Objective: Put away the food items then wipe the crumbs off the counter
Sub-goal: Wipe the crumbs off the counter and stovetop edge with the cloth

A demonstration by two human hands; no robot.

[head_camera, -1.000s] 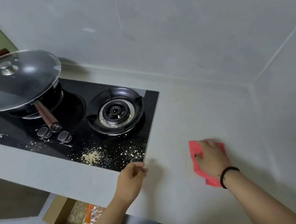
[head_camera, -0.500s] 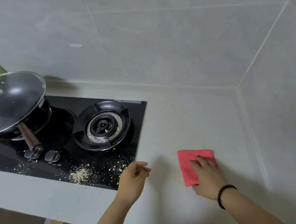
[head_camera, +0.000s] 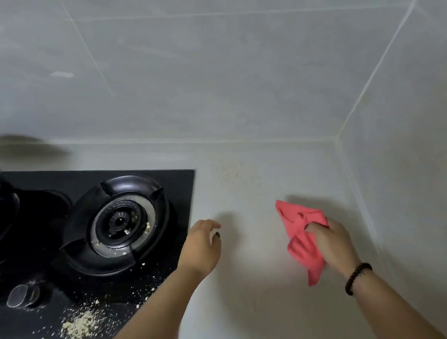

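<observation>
Grey counter [head_camera: 270, 288] in a tiled corner; crumbs [head_camera: 78, 325] litter the black stove [head_camera: 146, 282]. Right hand [head_camera: 333, 243] grips a bunched pink cloth [head_camera: 301, 241]; left hand [head_camera: 201, 247] hangs loosely curled, empty.

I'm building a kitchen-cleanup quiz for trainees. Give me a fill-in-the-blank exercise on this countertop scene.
1. The right hand grips a cloth whose colour is ____.
2. The biggest pile of crumbs lies on the black ____, near its front edge.
3. A beaded bracelet sits on the ____ wrist.
4. The left hand is beside the stove's ____ edge.

Missing words: pink; stove; right; right
</observation>
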